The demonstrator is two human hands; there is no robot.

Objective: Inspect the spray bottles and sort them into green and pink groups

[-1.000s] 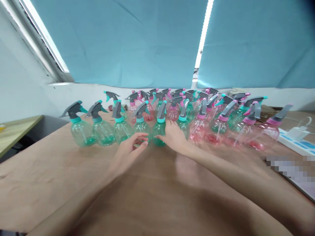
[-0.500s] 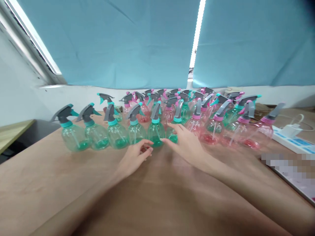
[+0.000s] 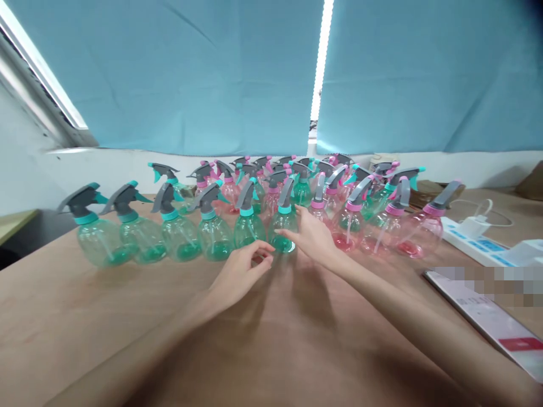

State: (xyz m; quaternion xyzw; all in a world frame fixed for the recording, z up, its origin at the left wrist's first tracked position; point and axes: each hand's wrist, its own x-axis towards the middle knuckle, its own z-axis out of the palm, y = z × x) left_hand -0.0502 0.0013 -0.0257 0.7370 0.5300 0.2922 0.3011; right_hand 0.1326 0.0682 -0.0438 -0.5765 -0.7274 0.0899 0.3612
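Spray bottles (image 3: 249,227) in rows on table (image 3: 85,305); phone (image 3: 483,322) right, power strip (image 3: 479,243) behind phone.

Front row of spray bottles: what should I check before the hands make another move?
1. Right hand at the sixth green bottle from the left: ok.
2. Right hand's grip firm: cannot tell.
3. That bottle upright: ok.
4. Left hand free: ok, holds nothing.
5. Clear sight of the pink bottle beside the right hand: not ok, the hand partly covers it.
6. Phone apart from the right hand: ok.

A phone (image 3: 494,319) lies near a white power strip (image 3: 477,242), blue curtains (image 3: 203,79) hanging behind.
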